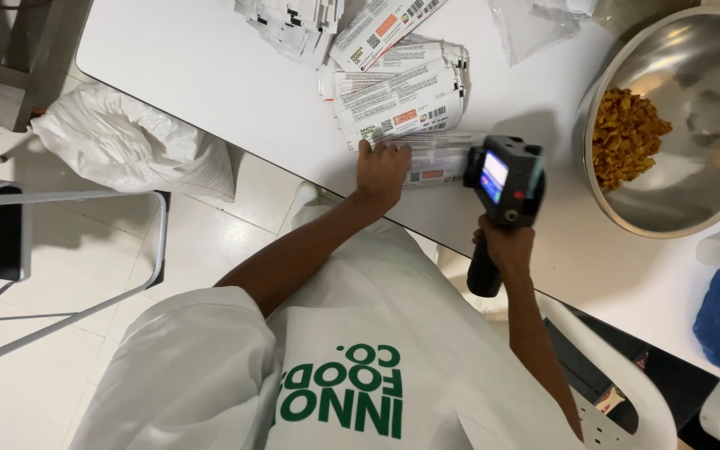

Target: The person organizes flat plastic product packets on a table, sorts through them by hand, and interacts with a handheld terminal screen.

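Here, the person leans over a white table (210, 75) seen from above, its near edge running slantwise from about ten o'clock down to four o'clock. The left hand (381, 171) lies flat, fingers spread, pressing on a printed pouch (435, 158) that sits right at that edge, just beside the body. The right hand (506, 250) is closed tight round the black grip of a handheld printer gun (506, 179), whose lit screen faces up; its nose seems to touch the pouch's right end, though the body of the gun hides the contact. At twelve o'clock from the pouch lies a fanned stack of pouches (402, 96), touching it, with more piled beyond. At three o'clock a steel bowl (693, 200) holding fried golden snack pieces (627, 137) overhangs the table edge slightly. The barest stretch of tabletop lies toward ten o'clock. On the floor at nine o'clock sits a white sack (127, 146), near a metal stool frame (68, 250).
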